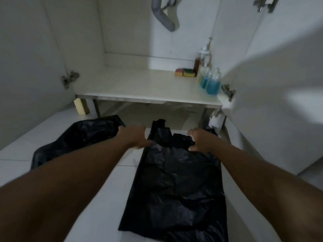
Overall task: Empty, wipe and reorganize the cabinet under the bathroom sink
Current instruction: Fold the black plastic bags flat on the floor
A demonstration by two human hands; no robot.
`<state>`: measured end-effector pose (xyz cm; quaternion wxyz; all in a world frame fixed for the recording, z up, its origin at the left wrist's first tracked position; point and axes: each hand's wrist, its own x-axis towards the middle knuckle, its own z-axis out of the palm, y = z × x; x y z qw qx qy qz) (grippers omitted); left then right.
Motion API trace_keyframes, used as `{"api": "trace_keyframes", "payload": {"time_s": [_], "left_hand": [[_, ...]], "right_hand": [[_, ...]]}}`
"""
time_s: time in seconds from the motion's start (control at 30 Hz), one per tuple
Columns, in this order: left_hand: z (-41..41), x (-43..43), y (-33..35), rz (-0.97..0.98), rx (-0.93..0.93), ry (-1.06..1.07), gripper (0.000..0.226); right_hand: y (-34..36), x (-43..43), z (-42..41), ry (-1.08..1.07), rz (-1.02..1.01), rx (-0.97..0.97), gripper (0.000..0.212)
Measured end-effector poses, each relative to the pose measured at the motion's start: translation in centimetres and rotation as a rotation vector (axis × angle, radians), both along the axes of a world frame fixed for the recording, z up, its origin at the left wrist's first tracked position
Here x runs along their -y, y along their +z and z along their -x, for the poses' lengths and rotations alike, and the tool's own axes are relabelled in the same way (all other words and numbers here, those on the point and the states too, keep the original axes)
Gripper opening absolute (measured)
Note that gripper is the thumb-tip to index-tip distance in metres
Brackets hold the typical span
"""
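Two hands on one black plastic bag (pixel 176 186), your left hand (pixel 134 137) and right hand (pixel 199 140) each pinching its top edge, bag flat on floor tiles (pixel 52 126) before the open cabinet's base shelf (pixel 131 84), second black bag (pixel 78 135) crumpled left, sponges (pixel 185 72) and pump bottles (pixel 210 82) at shelf's right.

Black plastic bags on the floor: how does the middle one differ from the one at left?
The middle black plastic bag lies spread flat; the left black plastic bag is bunched and rumpled. The left hand and right hand hold the middle bag's top end; the left bag lies unheld. Both are glossy black, on the white tiled floor.
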<state>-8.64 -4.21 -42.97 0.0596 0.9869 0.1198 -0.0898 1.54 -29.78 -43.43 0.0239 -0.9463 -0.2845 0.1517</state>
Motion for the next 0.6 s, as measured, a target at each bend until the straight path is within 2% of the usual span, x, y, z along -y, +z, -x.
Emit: {"api": "trace_keyframes", "payload": {"time_s": [0.17,0.3,0.37,0.5,0.6], "left_hand": [[4.2,-7.9,2.2,-0.019,0.168,0.143,0.065],[8.5,-13.6,1.3,-0.076,0.205,0.286,0.055],[10.2,-16.5,0.7,-0.099,0.196,0.367,0.055],[12.0,-20.7,-0.4,-0.041,0.138,0.585,0.070],[12.4,-22.7,-1.9,0.059,0.076,0.688,0.065]], "right_hand": [[4.2,-8.9,1.4,0.085,0.009,0.014,0.071],[2.6,-16.3,5.3,0.168,-0.068,0.029,0.050],[0.6,-19.5,7.3,0.210,-0.128,-0.049,0.055],[-2.7,-25.2,9.4,0.265,-0.161,-0.209,0.058],[-4.1,-28.9,11.1,0.267,-0.246,-0.268,0.058]]}}
